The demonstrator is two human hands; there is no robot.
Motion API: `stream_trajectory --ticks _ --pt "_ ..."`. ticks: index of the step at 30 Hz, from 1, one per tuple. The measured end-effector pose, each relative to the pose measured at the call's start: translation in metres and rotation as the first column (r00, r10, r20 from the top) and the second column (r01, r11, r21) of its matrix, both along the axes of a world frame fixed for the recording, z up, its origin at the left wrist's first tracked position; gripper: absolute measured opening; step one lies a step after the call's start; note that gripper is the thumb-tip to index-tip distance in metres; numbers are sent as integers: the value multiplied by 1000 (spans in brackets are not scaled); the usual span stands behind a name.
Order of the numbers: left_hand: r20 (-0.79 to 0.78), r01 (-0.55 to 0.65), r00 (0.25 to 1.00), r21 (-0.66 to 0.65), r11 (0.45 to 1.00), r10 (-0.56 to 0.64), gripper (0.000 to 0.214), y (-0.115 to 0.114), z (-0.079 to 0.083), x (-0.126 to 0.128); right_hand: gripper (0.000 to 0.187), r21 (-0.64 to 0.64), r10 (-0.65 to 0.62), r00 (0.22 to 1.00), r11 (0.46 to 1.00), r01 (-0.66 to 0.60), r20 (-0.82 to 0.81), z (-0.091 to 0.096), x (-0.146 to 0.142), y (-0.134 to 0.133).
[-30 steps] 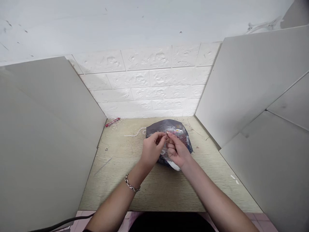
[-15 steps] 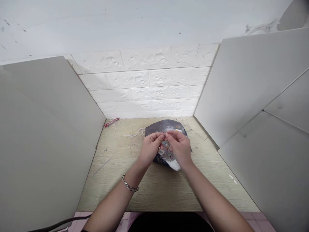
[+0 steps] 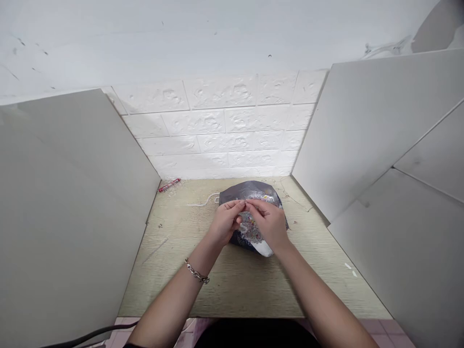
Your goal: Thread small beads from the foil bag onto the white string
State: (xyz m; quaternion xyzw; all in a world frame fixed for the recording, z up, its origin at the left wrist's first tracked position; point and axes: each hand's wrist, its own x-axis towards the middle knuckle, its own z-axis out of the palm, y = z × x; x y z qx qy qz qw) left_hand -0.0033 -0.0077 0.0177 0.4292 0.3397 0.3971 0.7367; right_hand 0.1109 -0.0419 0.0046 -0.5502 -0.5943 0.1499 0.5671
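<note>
The tabletop (image 3: pixel 253 290) bears a bag (image 3: pixel 246 189) and white strand (image 3: pixel 197 205).

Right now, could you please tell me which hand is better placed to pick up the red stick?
Probably the left hand: it is nearer the red stick, which lies toward the table's far left corner. The right hand is farther off, right of it over the bag.

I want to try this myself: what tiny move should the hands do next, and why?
I'd hold the left hand steady and ease the right hand slightly aside. Their fingertips meet above the bag of colourful bead-like bits, and anything pinched there is too small or hidden to see. A little gap might show it, and the bag could catch a drop.
</note>
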Motion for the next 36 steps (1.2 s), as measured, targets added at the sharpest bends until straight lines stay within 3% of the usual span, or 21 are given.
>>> stream_trajectory --ticks 9,12,14,16,18,20,23,27,31,36 --pt "-147 40 989 85 996 -27 29 4 0 -2 17 -85 55 998 995 -58 -33 4 5 1" --pt "-159 72 986 104 992 -55 29 3 1 -3 16 -147 80 980 983 -107 -181 5 5 2" --pt "-170 58 985 143 988 -34 28 2 3 -3 19 -235 81 894 951 -202 -441 6 5 3" --pt "-202 7 979 232 973 41 26 -1 4 -1 24 -262 61 717 907 -330 -695 7 5 4" --pt "-255 -57 953 382 922 165 23 -4 5 0 27 -212 57 532 877 -430 -845 7 5 6" --pt "-314 -91 901 537 838 300 22 -6 5 0 28 -155 72 407 853 -498 -911 7 5 6" --pt "-387 -61 806 698 713 448 21 -10 5 -2 27 -132 67 325 823 -552 -943 6 4 5" --pt "-439 70 714 819 569 545 20 -11 4 -3 26 -119 56 273 802 -585 -960 6 4 4" --pt "-459 140 685 845 516 566 22 -12 2 -3 24 -96 46 207 776 -624 -977 5 4 4" --pt "-459 141 678 848 511 574 21 -13 2 -3 24 -79 17 137 747 -660 -990 4 3 5"
